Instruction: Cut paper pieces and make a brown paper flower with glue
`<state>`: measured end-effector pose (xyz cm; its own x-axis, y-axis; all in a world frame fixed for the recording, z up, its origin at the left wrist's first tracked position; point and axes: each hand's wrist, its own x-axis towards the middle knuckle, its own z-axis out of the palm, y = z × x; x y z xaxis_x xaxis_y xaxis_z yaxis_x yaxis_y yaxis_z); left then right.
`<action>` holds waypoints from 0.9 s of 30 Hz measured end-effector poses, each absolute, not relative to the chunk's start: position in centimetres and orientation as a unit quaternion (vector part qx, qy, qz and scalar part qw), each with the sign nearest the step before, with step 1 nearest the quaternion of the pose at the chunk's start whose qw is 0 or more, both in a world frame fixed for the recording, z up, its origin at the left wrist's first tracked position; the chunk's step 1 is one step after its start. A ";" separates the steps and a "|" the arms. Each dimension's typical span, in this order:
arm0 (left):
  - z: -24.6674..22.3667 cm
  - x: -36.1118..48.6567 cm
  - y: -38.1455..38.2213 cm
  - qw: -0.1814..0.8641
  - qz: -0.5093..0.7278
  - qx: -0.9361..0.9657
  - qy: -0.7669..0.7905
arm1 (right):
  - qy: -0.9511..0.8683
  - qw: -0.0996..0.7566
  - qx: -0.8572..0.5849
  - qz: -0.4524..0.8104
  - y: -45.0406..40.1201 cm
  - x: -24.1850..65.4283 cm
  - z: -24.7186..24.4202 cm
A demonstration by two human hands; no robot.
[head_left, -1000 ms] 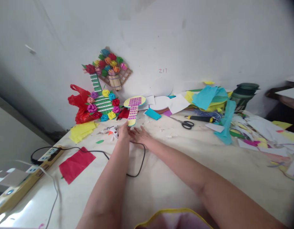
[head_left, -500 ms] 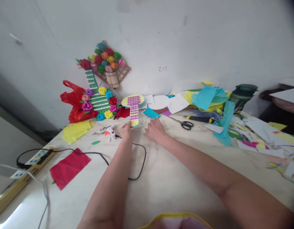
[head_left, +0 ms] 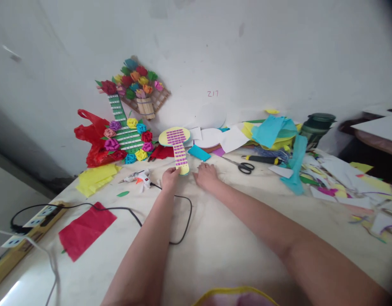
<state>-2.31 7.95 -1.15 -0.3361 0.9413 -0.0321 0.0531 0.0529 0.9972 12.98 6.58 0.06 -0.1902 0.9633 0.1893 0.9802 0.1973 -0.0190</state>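
Cable (head_left: 191, 208) lay looped on the table (head_left: 234, 255), nearest the wearer. Beyond it, the left hand (head_left: 169, 178) pinched the stem end of the yellow-and-purple cutout (head_left: 178, 145). The right hand (head_left: 207, 175) rested alongside, fingers bent; whether it gripped anything could not be told. The step appeared to be steadying the cutout; the next move seemed to call for firm left-hand support. Blue paper (head_left: 199, 152) lay just past the right hand.

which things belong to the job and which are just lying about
Probably the job:
purple-gridded yellow cutout, in the left hand
perhaps the hot glue gun

Seemingly lying about:
red plastic bag
green bottle
black-handled scissors
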 end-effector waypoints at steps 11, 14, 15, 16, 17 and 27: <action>-1.2 -1.8 7.4 0.326 0.544 0.438 0.637 | -0.798 0.121 -0.582 -0.100 6.3 15.2 0.6; -0.6 -1.7 6.8 0.284 0.522 0.459 0.660 | -0.826 0.101 -0.552 -0.059 8.0 14.8 0.0; -0.4 -1.6 6.6 0.271 0.512 0.466 0.669 | -0.829 0.096 -0.549 -0.056 8.3 14.8 -0.1; -0.2 -1.5 6.4 0.261 0.503 0.471 0.677 | -0.828 0.091 -0.551 -0.061 8.4 15.0 0.0; 0.0 -1.4 6.3 0.253 0.494 0.473 0.684 | -0.822 0.087 -0.558 -0.070 8.3 15.2 0.2; -0.3 -1.2 6.7 0.249 0.522 0.453 0.678 | -0.855 0.138 -0.499 -0.034 6.1 12.4 0.0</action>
<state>-1.15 6.68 -0.33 -0.4662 0.8744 0.1348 0.3538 0.0446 0.9343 12.38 6.14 -0.04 -0.4639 0.8435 0.2707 0.8625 0.4998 -0.0794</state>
